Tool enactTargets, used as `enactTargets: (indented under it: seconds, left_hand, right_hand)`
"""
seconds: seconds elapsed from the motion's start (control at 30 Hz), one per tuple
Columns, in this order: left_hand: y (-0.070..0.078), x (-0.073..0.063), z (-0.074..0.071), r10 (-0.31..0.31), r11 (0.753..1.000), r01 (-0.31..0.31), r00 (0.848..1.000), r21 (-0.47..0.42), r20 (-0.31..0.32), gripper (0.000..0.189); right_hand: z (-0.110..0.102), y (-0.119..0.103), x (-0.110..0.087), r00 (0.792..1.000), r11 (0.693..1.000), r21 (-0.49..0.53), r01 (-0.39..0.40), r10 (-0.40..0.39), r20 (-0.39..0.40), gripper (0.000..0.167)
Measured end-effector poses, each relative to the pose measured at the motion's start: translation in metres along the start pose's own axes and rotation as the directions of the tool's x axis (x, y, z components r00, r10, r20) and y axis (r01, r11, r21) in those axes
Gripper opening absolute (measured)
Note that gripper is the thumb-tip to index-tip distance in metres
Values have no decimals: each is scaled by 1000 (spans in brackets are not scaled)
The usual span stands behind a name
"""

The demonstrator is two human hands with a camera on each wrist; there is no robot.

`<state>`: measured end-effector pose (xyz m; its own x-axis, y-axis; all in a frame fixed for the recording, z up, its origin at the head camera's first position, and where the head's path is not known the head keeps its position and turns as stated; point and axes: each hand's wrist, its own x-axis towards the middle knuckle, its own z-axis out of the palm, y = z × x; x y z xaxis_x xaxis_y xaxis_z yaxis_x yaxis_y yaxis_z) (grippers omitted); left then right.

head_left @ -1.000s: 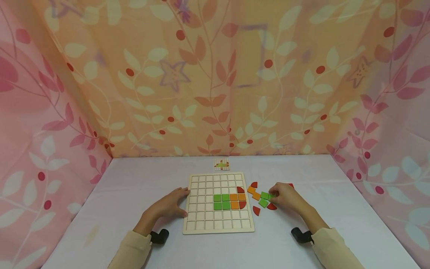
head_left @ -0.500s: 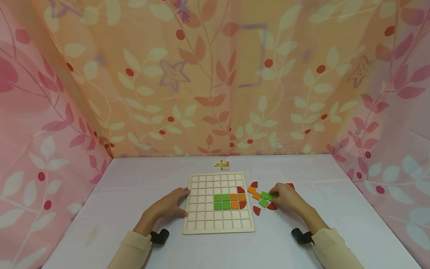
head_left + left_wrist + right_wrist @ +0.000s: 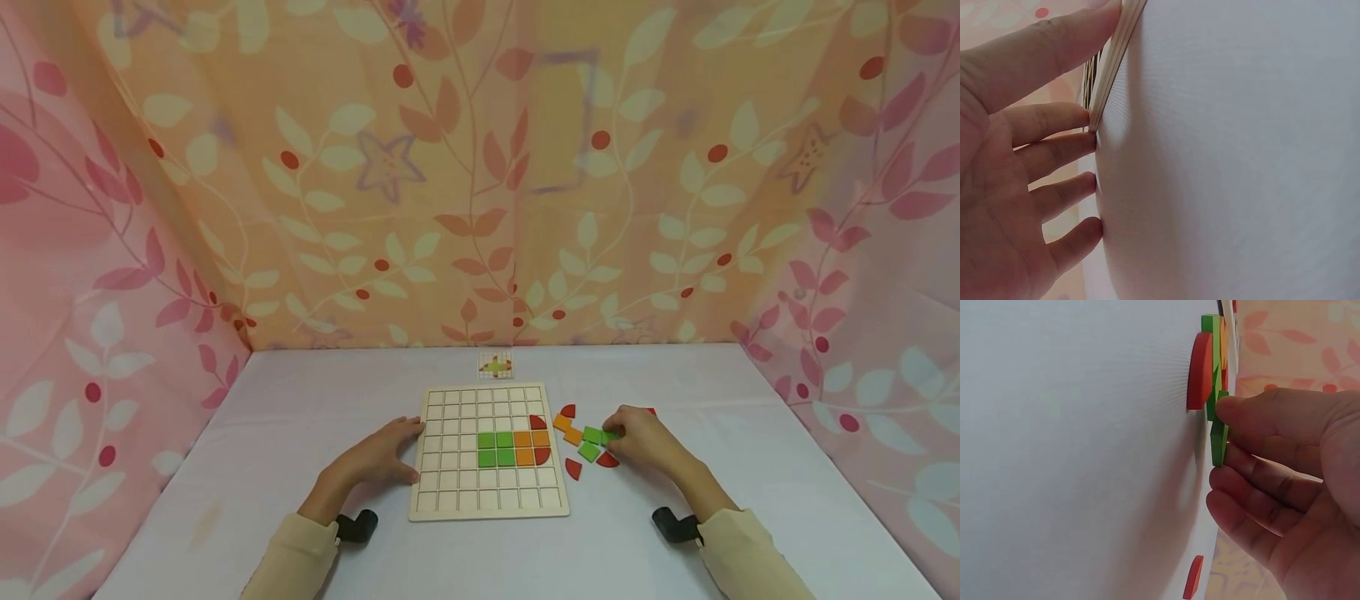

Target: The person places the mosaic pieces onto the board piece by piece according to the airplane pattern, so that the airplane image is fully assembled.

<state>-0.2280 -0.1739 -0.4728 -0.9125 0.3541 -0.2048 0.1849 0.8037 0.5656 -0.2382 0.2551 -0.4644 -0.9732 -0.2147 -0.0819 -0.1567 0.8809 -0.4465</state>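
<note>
R hand pinches thin flat green tile, prob. wood, right of pale wooden grid board. L hand, fingers apart, touches board's edge. Tile's prob. light, hard, bit slippy; best hold: sides.

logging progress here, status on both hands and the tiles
Left hand touching board at left edge. Right hand pinching green tile. Loose tiles between it and board.

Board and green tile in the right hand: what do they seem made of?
Board: probably matte plywood; pale face, layer-like lines along its edge in the left wrist view. Green tile: painted wood or plastic, can't tell which; even colour, smooth look.
</note>
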Motion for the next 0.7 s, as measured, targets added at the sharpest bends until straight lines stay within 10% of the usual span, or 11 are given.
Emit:
enactTargets:
  seconds: [0.7]
  left_hand:
    - [0,0,0,3,1000,-3,1000,-15,5,83]
  right_hand:
    - [-3,-25,8,999,995,85,47,-44,-28,24]
